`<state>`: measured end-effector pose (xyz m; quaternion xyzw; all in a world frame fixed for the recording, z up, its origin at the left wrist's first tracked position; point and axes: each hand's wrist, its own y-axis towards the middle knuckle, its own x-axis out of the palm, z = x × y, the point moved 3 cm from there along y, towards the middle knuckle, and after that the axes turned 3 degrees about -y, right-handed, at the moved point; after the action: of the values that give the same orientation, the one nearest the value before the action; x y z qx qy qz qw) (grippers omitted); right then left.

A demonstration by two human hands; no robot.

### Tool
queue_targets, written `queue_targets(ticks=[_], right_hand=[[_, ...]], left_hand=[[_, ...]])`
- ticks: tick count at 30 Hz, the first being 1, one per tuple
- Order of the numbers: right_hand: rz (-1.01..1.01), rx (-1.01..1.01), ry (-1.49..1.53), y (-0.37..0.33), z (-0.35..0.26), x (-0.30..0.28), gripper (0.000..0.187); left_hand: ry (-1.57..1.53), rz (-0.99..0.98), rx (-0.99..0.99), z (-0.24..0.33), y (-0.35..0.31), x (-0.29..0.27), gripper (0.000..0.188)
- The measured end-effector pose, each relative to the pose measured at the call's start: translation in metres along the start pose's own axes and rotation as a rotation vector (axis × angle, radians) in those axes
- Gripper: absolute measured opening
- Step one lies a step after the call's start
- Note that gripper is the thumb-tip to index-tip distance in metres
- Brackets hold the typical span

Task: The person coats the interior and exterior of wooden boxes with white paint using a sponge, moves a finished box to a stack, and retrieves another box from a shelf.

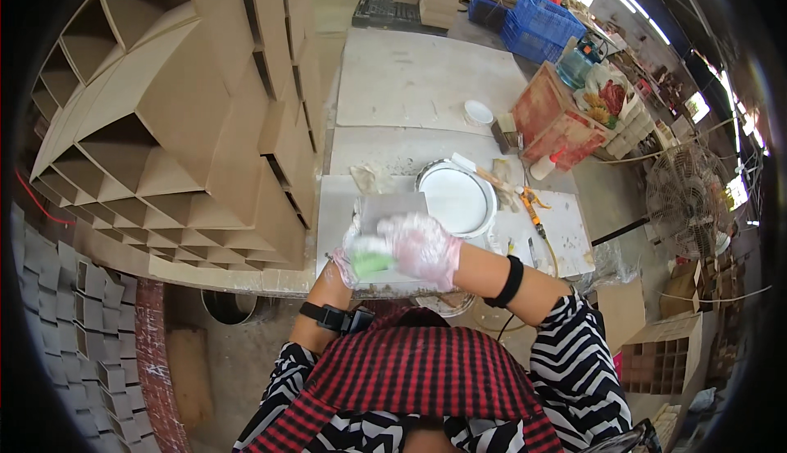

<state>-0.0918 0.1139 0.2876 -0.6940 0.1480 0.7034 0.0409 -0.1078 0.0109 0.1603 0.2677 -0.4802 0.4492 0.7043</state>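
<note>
Both my hands wear pale pinkish gloves smeared with white and meet at the near edge of the work table. My left hand [348, 264] is closed at the left side of a flat grey board piece [395, 204]. Over the board's near part is my right hand [422, 248], blurred by motion, so its fingers do not show clearly. A light green thing [371, 261] lies between the hands, its kind too blurred to tell. Just to the right stands a round tub of white paste [456, 199], with a brush [475, 168] resting across its far rim.
Tall stacks of brown cardboard cells [221, 125] stand at the left. On the table's right are an orange air gun [534, 207] with a hose, a red-capped bottle [543, 166] and a small white bowl [478, 113]. A fan [689, 191] stands farther right, blue crates [537, 27] behind.
</note>
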Motion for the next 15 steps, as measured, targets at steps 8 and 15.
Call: queue_targets(ticks=[8,15], right_hand=[[0.072,0.147,-0.117,0.005,0.040,-0.016,0.041],[-0.042,0.121,0.020,0.018,0.029,0.011,0.038]], left_hand=[[-0.104,0.130,0.027,-0.015,-0.008,0.004,0.057],[0.479,-0.003,0.203,-0.006,-0.006,-0.085,0.054]])
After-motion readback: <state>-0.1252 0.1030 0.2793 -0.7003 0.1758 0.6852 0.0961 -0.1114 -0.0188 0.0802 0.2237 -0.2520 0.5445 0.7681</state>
